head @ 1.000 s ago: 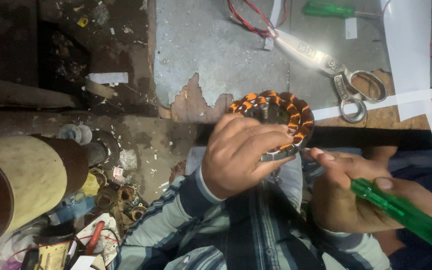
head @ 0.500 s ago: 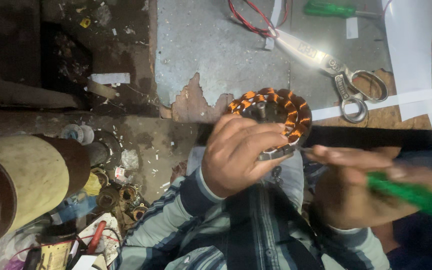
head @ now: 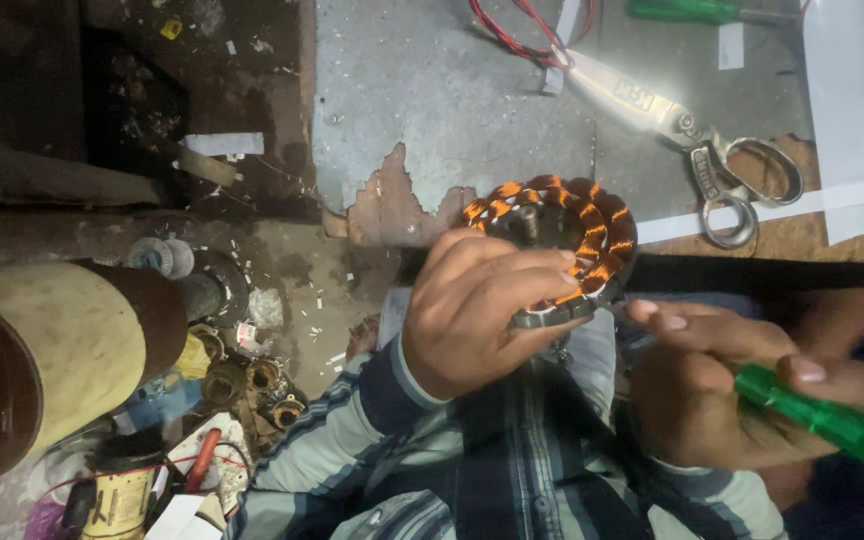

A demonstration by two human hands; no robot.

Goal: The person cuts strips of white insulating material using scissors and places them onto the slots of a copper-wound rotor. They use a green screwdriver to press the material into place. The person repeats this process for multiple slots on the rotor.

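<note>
My left hand grips a round motor stator with orange copper windings, holding it over my lap at the edge of the worn grey bench top. Its fingers wrap over the stator's near rim and cover the lower left part. My right hand is just right of the stator, closed on a green-handled screwdriver. Its index finger stretches towards the stator's lower edge. The tool's tip is hidden behind the hand.
Steel scissors lie on the bench beyond the stator, with red wire, a second green tool and white paper strips. On the floor at left are a large cream and brown cylinder and small parts.
My right hand has shifted a little left and up towards the stator, fingers stretching out. My left hand and the stator have stayed almost still.
</note>
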